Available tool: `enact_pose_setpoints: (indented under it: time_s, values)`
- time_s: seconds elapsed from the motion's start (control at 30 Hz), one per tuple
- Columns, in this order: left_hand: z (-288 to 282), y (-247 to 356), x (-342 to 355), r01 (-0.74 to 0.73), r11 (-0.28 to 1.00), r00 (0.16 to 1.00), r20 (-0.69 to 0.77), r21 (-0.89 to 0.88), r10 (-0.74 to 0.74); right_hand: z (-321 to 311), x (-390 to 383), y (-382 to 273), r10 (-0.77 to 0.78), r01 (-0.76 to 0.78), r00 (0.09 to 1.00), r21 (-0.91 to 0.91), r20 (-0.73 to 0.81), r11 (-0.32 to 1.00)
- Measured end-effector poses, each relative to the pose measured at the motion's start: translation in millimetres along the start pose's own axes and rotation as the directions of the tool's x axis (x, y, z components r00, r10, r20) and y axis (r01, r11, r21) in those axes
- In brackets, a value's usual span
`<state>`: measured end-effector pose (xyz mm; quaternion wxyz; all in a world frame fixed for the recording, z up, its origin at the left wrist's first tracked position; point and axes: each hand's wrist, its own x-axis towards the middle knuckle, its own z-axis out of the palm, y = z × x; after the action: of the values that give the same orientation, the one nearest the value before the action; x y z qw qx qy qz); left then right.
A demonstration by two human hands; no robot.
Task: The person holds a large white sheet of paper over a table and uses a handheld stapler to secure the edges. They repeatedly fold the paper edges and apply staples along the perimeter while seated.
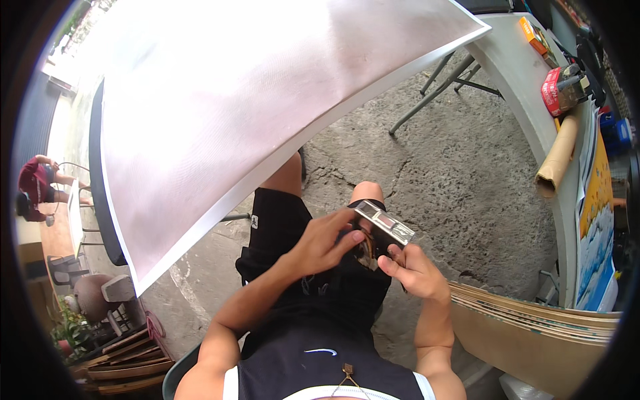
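Over my lap, both hands hold a small boxy object (385, 223) with a shiny silver top and dark sides. Its exact kind is not clear. My left hand (327, 241) grips its left end, with the thumb pressed against the near side. The fingers of my right hand (419, 272) are closed on its right end. Something brownish (366, 253) shows between the hands, under the silver part, too small to make out. Beyond my knees a large pale print sheet (267, 87) with a white border lies across a table, its near edge curving above my left leg.
At the right, a grey-white table (517, 73) carries an orange box (535, 39), a red roll (552, 92), a cardboard tube (559, 157) and a colourful print (595, 227). Several boards (533, 333) stand at lower right. Another person (37, 187) sits far left, near stacked wood (130, 363).
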<state>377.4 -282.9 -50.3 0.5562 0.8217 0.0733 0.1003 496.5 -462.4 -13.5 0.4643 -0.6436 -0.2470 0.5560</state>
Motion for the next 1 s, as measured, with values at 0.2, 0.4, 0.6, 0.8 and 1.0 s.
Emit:
enact_pose_setpoints:
  time_s: [0.2,0.4,0.6,0.8,1.0]
  values:
    - [-21,-2,7,-0.003,0.993,1.0,-0.02,-0.119,0.001,31,21,3,-0.223,0.24,0.947,0.05,-0.23,0.97]
    - [-51,2,45,-0.186,0.939,0.896,-0.442,-0.291,0.041,36,41,7,-0.529,0.527,0.777,-0.109,-0.341,0.843]
    - [-53,9,75,-0.22,0.964,0.777,-0.624,-0.147,0.083,29,52,1,-0.47,0.504,0.781,-0.03,-0.41,0.863]
    - [-40,3,87,-0.437,0.866,0.652,-0.748,-0.243,0.119,19,62,-13,-0.492,0.483,0.809,-0.112,-0.321,0.868]
    - [-46,-13,94,-0.468,0.879,0.57,-0.728,0.093,0.38,4,76,-19,-0.577,0.524,0.782,-0.253,-0.235,0.813]
